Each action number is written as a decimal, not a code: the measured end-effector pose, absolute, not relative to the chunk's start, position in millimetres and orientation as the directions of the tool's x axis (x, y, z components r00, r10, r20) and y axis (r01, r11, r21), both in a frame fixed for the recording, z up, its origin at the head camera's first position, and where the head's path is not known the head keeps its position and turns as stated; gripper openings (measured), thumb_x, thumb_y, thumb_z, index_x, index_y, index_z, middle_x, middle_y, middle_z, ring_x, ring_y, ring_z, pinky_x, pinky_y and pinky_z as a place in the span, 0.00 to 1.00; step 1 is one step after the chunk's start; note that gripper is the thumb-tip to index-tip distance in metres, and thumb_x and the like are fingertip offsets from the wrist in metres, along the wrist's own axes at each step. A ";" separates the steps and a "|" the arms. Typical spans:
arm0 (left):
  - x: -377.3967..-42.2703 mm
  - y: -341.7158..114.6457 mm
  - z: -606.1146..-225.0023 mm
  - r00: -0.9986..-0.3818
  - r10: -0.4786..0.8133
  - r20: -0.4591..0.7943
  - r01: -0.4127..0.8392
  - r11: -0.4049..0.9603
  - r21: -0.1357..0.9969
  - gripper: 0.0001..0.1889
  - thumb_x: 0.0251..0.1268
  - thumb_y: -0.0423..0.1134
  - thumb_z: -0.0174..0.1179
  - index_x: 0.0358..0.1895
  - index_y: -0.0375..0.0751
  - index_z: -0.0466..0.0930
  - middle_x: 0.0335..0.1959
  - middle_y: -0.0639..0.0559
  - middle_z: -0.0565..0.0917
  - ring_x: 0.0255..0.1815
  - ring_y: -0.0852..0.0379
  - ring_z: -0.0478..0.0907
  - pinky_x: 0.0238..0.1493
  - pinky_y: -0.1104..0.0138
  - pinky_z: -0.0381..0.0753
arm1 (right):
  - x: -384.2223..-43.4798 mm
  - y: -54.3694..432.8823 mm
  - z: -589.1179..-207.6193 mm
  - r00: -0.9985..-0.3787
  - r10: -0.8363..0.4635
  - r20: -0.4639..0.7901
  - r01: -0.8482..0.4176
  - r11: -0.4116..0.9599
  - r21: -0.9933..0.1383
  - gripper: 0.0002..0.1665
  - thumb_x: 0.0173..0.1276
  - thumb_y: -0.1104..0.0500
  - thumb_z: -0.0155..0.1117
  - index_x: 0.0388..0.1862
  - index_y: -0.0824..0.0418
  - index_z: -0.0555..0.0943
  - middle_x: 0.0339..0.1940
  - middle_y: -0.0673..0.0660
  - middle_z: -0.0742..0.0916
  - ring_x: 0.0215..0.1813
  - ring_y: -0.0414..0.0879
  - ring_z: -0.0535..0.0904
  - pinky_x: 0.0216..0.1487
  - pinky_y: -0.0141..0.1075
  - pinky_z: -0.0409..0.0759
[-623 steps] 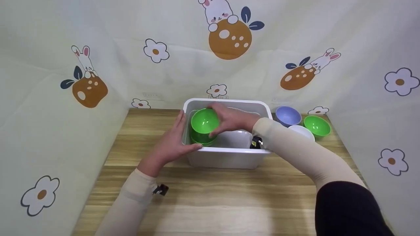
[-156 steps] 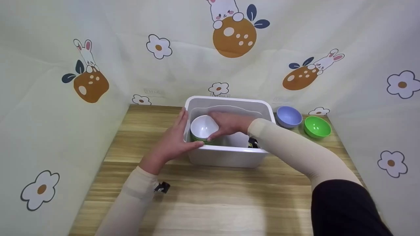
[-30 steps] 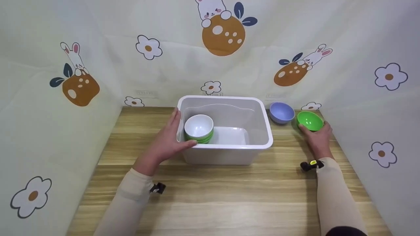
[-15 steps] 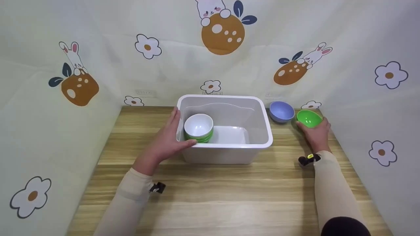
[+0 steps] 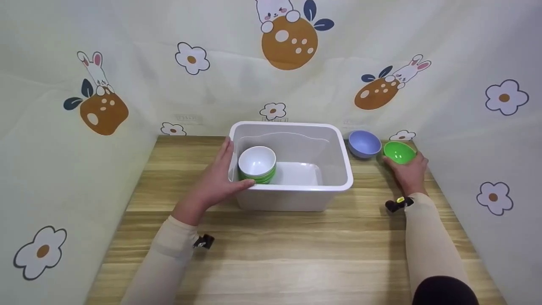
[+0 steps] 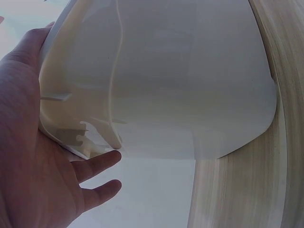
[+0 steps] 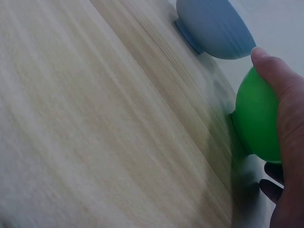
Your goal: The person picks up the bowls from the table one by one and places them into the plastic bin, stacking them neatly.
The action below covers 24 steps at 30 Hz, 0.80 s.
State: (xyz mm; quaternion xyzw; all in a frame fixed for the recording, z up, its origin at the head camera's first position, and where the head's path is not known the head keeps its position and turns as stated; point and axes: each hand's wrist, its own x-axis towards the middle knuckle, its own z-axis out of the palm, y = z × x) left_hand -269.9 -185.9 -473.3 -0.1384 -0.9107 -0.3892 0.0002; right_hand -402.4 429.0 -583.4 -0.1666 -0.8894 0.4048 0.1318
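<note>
My left hand [image 5: 214, 182] rests on the front left corner of a white plastic bin [image 5: 292, 199], its thumb lying along the near rim and its fingers straight along the left side. Two of its fingertips stick out past the corner in the left wrist view. Inside the bin, at the left, stands a stack of several green bowls [image 5: 264, 179] topped by a white bowl [image 5: 257, 161]. My right hand [image 5: 410, 171] holds a green bowl [image 5: 398, 151] at the back right, thumb on one side and fingers round the other. In the right wrist view that bowl stands upright on the table.
A blue bowl [image 5: 364, 144] stands between the bin and the held green bowl. Patterned cloth walls [image 5: 228, 89] close off the back and both sides of the wooden table [image 5: 305, 254].
Since the oldest frame, a white bowl went from the table's right onto the stack in the bin. My right hand then moved to the green bowl; lately it has shifted slightly forward over its near side.
</note>
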 end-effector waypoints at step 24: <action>-269.3 -184.8 -472.6 -0.960 0.251 0.125 0.265 0.666 0.698 0.75 0.56 0.78 0.74 0.93 0.43 0.36 0.94 0.43 0.37 0.91 0.34 0.46 0.84 0.35 0.57 | -395.2 425.0 -579.2 -0.890 0.424 0.171 0.135 0.601 -0.788 0.74 0.62 0.37 0.86 0.88 0.72 0.53 0.78 0.75 0.63 0.76 0.66 0.66 0.82 0.58 0.67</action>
